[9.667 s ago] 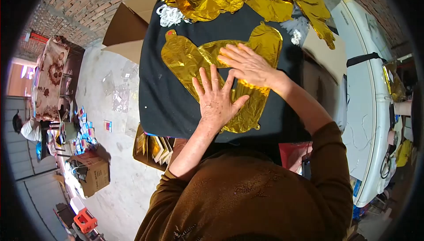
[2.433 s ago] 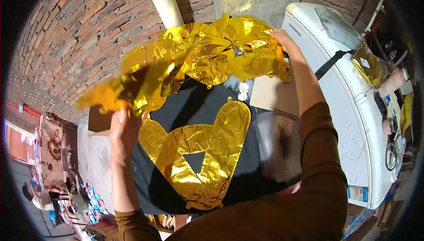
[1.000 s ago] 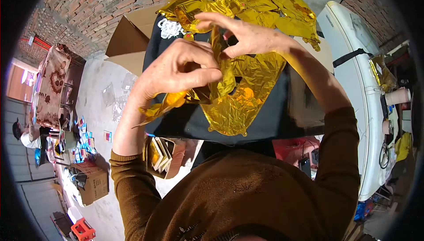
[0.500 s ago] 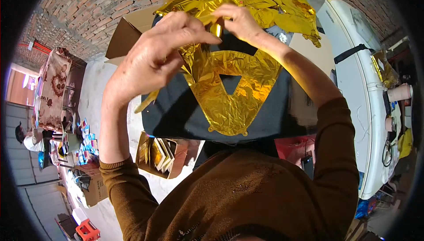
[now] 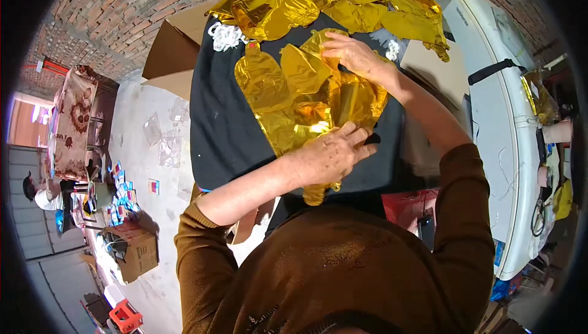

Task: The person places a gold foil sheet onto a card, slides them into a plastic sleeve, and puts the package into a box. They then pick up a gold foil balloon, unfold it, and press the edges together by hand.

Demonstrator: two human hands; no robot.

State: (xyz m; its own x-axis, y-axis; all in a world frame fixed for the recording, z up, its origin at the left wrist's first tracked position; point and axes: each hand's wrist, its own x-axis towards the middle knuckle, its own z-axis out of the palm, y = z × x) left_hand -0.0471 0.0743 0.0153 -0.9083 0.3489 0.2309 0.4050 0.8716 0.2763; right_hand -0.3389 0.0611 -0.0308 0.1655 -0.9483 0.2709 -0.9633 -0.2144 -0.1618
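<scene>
A flat gold foil balloon (image 5: 264, 92), its shiny sheet partly folded over itself, lies on the black cloth-covered table (image 5: 220, 132) before me. My left hand (image 5: 334, 153) rests across its lower part, fingers spread over the foil and pointing right. Below that hand a rounded foil tab (image 5: 314, 195) hangs over the table's near edge. Higher up, my right hand (image 5: 355, 57) holds the upper right part of the foil, fingertips over its edge; the thumb is mostly hidden.
More gold foil balloons (image 5: 361, 3) are heaped along the table's far side. White string (image 5: 226, 36) lies at the far left corner. Cardboard boxes (image 5: 174, 52) flank the table, and a white freezer (image 5: 496, 120) stands at right. Another person (image 5: 49, 198) is far left.
Both hands have come down onto the foil, the left one moving right and nearer me. The balloon, opened out with a triangular gap before, now has parts folded over.
</scene>
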